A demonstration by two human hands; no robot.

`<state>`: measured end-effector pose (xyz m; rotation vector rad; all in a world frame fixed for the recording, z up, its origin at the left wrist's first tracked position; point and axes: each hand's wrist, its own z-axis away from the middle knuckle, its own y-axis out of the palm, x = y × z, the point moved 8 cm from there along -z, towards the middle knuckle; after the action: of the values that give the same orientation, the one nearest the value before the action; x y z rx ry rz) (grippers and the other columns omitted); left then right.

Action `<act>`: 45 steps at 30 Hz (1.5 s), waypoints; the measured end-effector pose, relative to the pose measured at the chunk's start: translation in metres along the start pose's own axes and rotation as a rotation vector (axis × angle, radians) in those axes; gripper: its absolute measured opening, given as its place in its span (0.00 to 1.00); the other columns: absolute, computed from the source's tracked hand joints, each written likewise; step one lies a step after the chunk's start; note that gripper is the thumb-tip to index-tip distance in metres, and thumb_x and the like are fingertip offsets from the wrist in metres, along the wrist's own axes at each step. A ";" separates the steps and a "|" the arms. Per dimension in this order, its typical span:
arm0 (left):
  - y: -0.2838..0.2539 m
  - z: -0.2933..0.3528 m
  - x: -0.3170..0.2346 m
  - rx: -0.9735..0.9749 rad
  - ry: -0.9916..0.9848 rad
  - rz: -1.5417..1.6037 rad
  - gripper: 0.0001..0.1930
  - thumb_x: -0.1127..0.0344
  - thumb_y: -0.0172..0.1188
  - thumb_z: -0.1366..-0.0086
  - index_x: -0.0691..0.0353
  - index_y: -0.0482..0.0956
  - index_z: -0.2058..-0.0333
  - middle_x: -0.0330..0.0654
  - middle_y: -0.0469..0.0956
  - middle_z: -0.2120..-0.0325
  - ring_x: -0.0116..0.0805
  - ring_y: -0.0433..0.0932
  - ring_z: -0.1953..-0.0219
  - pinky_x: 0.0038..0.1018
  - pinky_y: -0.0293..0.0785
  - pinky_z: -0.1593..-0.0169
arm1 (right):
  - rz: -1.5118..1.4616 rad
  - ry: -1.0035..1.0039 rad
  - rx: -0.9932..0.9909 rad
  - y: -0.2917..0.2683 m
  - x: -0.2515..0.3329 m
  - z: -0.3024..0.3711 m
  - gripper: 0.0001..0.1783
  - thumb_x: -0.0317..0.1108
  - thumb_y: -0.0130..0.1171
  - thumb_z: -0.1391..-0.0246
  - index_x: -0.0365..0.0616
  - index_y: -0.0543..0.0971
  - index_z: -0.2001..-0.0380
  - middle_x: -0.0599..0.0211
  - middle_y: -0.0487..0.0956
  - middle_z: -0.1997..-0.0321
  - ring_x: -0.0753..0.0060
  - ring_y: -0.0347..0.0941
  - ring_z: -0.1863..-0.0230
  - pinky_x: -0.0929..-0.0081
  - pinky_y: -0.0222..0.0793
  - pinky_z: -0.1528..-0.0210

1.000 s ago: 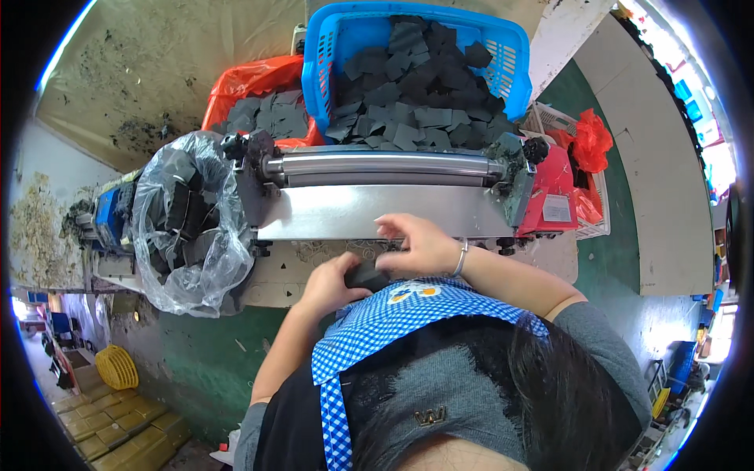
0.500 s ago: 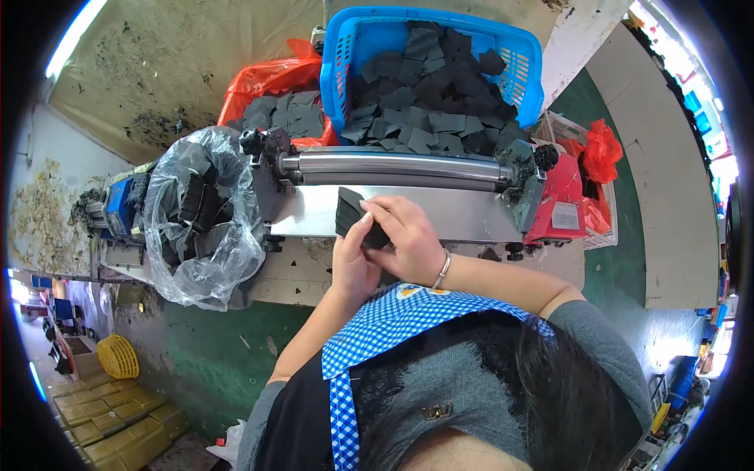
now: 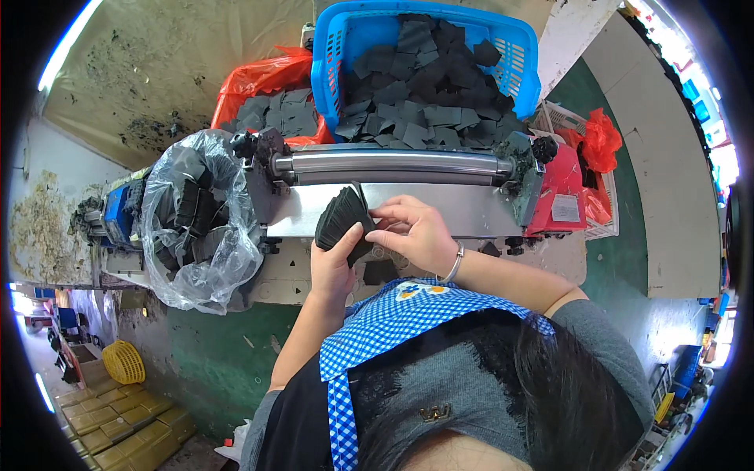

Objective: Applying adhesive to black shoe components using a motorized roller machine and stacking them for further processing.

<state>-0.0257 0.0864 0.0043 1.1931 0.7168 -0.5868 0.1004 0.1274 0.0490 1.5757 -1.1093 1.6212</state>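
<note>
Head view: your left hand (image 3: pixel 331 273) grips a fanned black stack (image 3: pixel 339 220) over the metal plate's (image 3: pixel 483 208) front edge; your right hand's (image 3: pixel 422 234) fingers meet its right side, whether pinching I cannot tell. Separating seems underway, calling for light fingers. Open plate lies rightward; a plastic bag (image 3: pixel 203 289) bounds the left.

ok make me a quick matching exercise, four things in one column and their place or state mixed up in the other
Things:
1. stack of dark sheets
2. blue basket
3. clear plastic bag
4. bracelet

Place or state:
A. beyond the metal rollers, heaped with dark pieces
B. at the wrist of the right hand
C. fanned out in the left hand
D. left of the rollers, its mouth open

Right pairs: 1-C, 2-A, 3-D, 4-B
</note>
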 end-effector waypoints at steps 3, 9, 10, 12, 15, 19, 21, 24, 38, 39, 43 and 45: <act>-0.008 -0.001 0.004 -0.003 -0.021 -0.030 0.13 0.75 0.58 0.44 0.68 0.73 0.58 0.44 0.77 0.64 0.31 0.77 0.64 0.27 0.74 0.59 | -0.175 0.190 0.041 0.002 -0.014 0.001 0.13 0.27 0.62 0.53 0.34 0.78 0.62 0.64 0.77 0.64 0.77 0.74 0.63 0.82 0.72 0.60; -0.005 0.004 0.003 -0.010 -0.034 -0.072 0.11 0.74 0.58 0.44 0.69 0.74 0.61 0.43 0.77 0.67 0.30 0.77 0.67 0.27 0.75 0.61 | -0.404 0.423 0.058 0.004 -0.040 0.002 0.08 0.29 0.59 0.49 0.35 0.78 0.66 0.67 0.78 0.70 0.79 0.74 0.67 0.83 0.71 0.65; -0.005 0.004 0.004 -0.010 -0.034 -0.071 0.11 0.74 0.58 0.44 0.69 0.74 0.61 0.43 0.77 0.67 0.30 0.77 0.67 0.27 0.75 0.61 | -0.383 0.409 0.040 0.002 -0.040 0.001 0.07 0.28 0.58 0.49 0.34 0.77 0.68 0.67 0.78 0.71 0.80 0.74 0.69 0.83 0.71 0.65; -0.007 0.003 0.003 -0.043 0.001 -0.148 0.12 0.73 0.58 0.44 0.68 0.74 0.60 0.43 0.77 0.67 0.31 0.77 0.68 0.27 0.76 0.64 | -0.145 0.262 0.009 -0.002 -0.041 0.000 0.06 0.28 0.55 0.47 0.35 0.75 0.70 0.66 0.78 0.72 0.79 0.74 0.73 0.83 0.71 0.69; -0.009 0.004 0.006 -0.102 -0.091 0.005 0.13 0.73 0.58 0.44 0.67 0.74 0.59 0.43 0.77 0.68 0.32 0.77 0.69 0.27 0.77 0.65 | -0.086 0.324 -0.022 -0.005 -0.049 0.000 0.05 0.28 0.49 0.45 0.37 0.70 0.70 0.63 0.77 0.75 0.77 0.73 0.79 0.83 0.70 0.75; -0.017 0.000 0.016 -0.048 -0.150 0.098 0.13 0.72 0.58 0.44 0.66 0.73 0.58 0.42 0.77 0.68 0.32 0.77 0.69 0.27 0.77 0.66 | -0.335 0.782 -0.010 -0.002 -0.091 0.018 0.07 0.30 0.41 0.42 0.38 0.65 0.66 0.59 0.74 0.79 0.73 0.72 0.84 0.82 0.66 0.83; -0.028 0.001 0.014 -0.177 -0.080 -0.081 0.14 0.71 0.56 0.43 0.68 0.71 0.57 0.44 0.77 0.68 0.33 0.78 0.70 0.27 0.77 0.70 | -0.344 0.825 0.005 -0.008 -0.106 0.016 0.09 0.33 0.40 0.41 0.37 0.65 0.64 0.59 0.75 0.77 0.72 0.73 0.81 0.80 0.68 0.80; -0.029 0.000 0.014 -0.154 0.004 -0.213 0.14 0.73 0.58 0.44 0.68 0.73 0.58 0.44 0.77 0.68 0.32 0.78 0.70 0.27 0.77 0.70 | -0.536 0.719 -0.378 -0.044 -0.123 0.000 0.17 0.41 0.45 0.40 0.34 0.68 0.68 0.57 0.76 0.71 0.71 0.75 0.75 0.80 0.70 0.76; -0.030 -0.004 0.026 -0.193 -0.060 -0.082 0.12 0.75 0.60 0.45 0.70 0.75 0.61 0.42 0.77 0.68 0.30 0.77 0.70 0.26 0.76 0.65 | -0.348 0.587 -0.165 -0.018 -0.087 0.000 0.12 0.39 0.54 0.44 0.39 0.72 0.69 0.66 0.76 0.74 0.78 0.73 0.76 0.82 0.69 0.75; -0.031 -0.004 0.028 -0.190 -0.048 -0.089 0.12 0.75 0.60 0.44 0.70 0.75 0.61 0.42 0.77 0.68 0.30 0.77 0.69 0.25 0.76 0.64 | -0.183 0.480 0.053 0.002 -0.069 0.000 0.12 0.38 0.56 0.45 0.40 0.72 0.68 0.66 0.76 0.73 0.80 0.73 0.76 0.83 0.69 0.74; -0.023 -0.006 0.027 -0.174 0.026 -0.140 0.12 0.74 0.60 0.44 0.70 0.75 0.60 0.42 0.77 0.67 0.29 0.77 0.67 0.24 0.74 0.62 | -0.053 0.358 0.068 0.010 -0.067 0.003 0.14 0.38 0.58 0.47 0.38 0.73 0.64 0.66 0.77 0.71 0.80 0.74 0.73 0.85 0.70 0.72; -0.022 -0.005 0.027 -0.172 0.033 -0.151 0.12 0.74 0.61 0.44 0.69 0.75 0.60 0.42 0.77 0.66 0.28 0.76 0.67 0.24 0.73 0.61 | -0.109 0.361 0.021 0.007 -0.069 0.003 0.13 0.37 0.58 0.46 0.38 0.73 0.65 0.67 0.77 0.70 0.80 0.75 0.72 0.85 0.70 0.71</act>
<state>-0.0253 0.0847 -0.0309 0.9970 0.8729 -0.6185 0.1025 0.1301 -0.0207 1.2648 -0.8036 1.7593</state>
